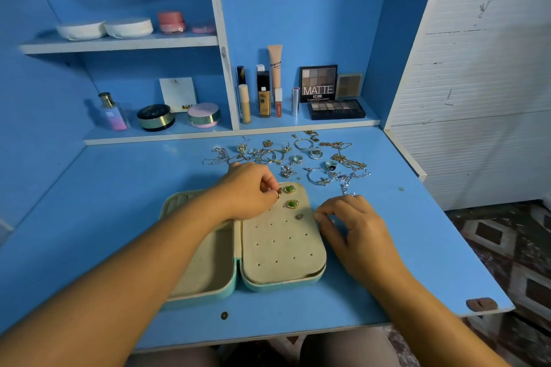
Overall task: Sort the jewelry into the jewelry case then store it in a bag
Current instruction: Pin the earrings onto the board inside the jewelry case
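An open jewelry case (277, 274) with a teal shell and beige lining lies on the blue desk. Its right half is a panel of small holes; two green-stone earrings (289, 189) (293, 203) and a small grey stud (299, 216) sit in its upper rows. My left hand (249, 191) pinches a small gold earring (279, 191) over the panel's top left, next to the upper green earring. My right hand (354, 226) rests at the case's right edge, fingertips touching its rim. Several loose rings, bangles and chains (286, 155) lie beyond the case.
Makeup bottles, tubes and palettes (318, 83) stand on the low shelf behind the desk. Compacts and a perfume bottle (112, 112) fill the left cubby. A white slatted panel (477, 83) bounds the right. The desk's front edge is near my lap; patterned floor lies right.
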Motion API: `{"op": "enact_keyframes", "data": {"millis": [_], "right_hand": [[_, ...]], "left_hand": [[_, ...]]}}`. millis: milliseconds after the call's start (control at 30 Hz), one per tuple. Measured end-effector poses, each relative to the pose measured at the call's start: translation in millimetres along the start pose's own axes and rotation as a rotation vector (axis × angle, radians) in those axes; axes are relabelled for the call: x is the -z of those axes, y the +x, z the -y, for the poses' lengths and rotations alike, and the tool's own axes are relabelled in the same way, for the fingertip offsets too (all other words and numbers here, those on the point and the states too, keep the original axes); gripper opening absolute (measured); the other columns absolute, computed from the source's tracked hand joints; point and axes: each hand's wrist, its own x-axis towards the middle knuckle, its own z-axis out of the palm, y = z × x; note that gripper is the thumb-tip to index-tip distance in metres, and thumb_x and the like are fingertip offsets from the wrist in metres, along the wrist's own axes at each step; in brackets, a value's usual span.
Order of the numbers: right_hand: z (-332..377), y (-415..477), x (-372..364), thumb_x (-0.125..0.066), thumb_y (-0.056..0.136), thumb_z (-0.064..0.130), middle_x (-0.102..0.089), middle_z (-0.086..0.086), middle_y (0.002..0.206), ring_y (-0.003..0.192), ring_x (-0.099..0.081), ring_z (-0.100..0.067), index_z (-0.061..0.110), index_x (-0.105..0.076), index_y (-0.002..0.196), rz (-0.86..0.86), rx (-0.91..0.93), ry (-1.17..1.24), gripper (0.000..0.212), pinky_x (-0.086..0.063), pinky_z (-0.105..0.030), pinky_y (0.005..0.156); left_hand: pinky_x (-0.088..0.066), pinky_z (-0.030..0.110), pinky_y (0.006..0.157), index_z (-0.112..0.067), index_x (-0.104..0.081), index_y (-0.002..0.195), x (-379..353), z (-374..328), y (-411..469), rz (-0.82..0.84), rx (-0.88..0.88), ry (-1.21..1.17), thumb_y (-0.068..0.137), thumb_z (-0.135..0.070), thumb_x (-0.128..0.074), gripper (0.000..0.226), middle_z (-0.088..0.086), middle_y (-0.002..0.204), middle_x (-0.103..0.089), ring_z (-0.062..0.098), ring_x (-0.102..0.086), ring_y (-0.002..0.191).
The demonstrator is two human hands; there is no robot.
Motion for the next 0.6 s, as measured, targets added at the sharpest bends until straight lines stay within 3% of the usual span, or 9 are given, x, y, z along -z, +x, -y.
{"op": "enact_keyframes", "data": {"millis": [133, 433, 600], "right_hand": [[-0.1, 0.3, -0.1, -0.05, 0.092, 0.035, -0.064, 0.005, 0.088, 0.082, -0.053, -0.012, 0.016, -0.068, 0.09, 0.007, 0.001, -0.013, 0.027, -0.04, -0.015, 0.077], [1.1, 0.1, 1.0, -0.053, 0.091, 0.031, -0.064, 0.004, 0.089, 0.081, -0.056, -0.018, 0.014, -0.068, 0.089, 0.036, -0.001, -0.007, 0.023, -0.043, -0.02, 0.075], [2.3, -0.2, 2.2, -0.058, 0.09, 0.026, -0.064, 0.004, 0.088, 0.08, -0.056, -0.018, 0.014, -0.068, 0.088, 0.028, -0.007, -0.008, 0.015, -0.044, -0.022, 0.074]], "left_hand": [[-0.046, 0.034, 0.088, -0.032, -0.063, 0.1, -2.2, 2.2, -5.5, -0.055, -0.068, 0.064, 0.09, -0.03, -0.062, 0.011, -0.009, 0.098, -0.057, 0.012, -0.047, 0.102], [-0.045, 0.033, 0.09, -0.034, -0.059, 0.091, 3.9, -5.1, -1.7, 0.045, -0.07, 0.092, 0.086, -0.03, -0.064, 0.008, -0.015, 0.091, -0.047, 0.011, -0.043, 0.102], [-0.045, 0.018, 0.068, -0.029, -0.059, 0.083, 3.8, -0.7, -1.8, -0.009, -0.129, 0.016, 0.086, -0.019, -0.068, 0.013, -0.013, 0.087, -0.06, 0.004, -0.057, 0.082]]}}
